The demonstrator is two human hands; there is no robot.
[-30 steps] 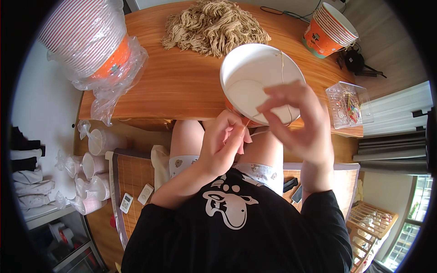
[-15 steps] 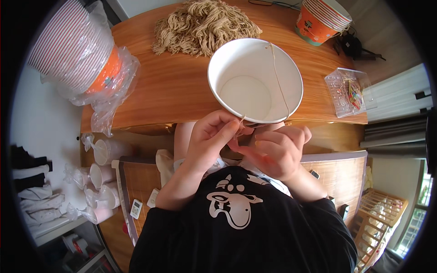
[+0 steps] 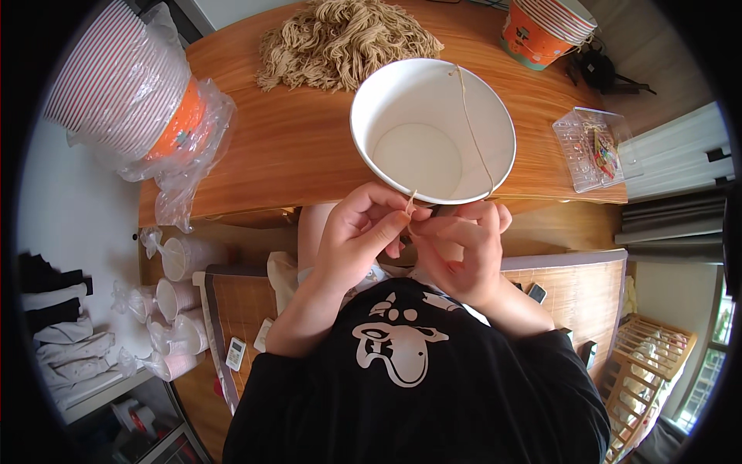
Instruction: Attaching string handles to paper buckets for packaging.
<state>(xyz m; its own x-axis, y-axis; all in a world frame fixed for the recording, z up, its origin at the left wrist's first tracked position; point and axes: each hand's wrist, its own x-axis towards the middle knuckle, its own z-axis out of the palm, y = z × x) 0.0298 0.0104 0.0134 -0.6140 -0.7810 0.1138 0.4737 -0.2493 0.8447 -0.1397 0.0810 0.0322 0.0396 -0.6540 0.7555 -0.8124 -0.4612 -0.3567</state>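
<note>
The white paper bowl (image 3: 433, 131) has swung round since a second ago, when the right hand held it up tilted on its side; now its open mouth faces straight up at the camera and both hands have dropped to its near rim. Left hand (image 3: 360, 236) is curled tight, thumb and forefinger pinched on the end of a thin tan string (image 3: 473, 127) right at the bowl's near edge. Right hand (image 3: 457, 247) is just beside it, fingers bunched and closed, touching the left fingertips and gripping the same bit of string under the rim. That string runs up from the pinch, across the inside of the bowl and over its far rim. The bowl itself is empty, plain white inside, held above the near edge of the wooden table (image 3: 294, 147). Beyond it, at the far side of the table, lies a loose heap of more tan strings (image 3: 348, 39). Far right, a stack of orange paper bowls (image 3: 545, 27) stands upright. To the right, a small clear plastic box (image 3: 595, 147) sits with a few coloured bits inside, too small to tell what. On the left, a tall stack of bowls in a clear plastic bag (image 3: 139, 100) lies on its side. Down on the floor at left, more bagged white cups (image 3: 174, 309) cluster beside a woven mat (image 3: 239, 309).
</note>
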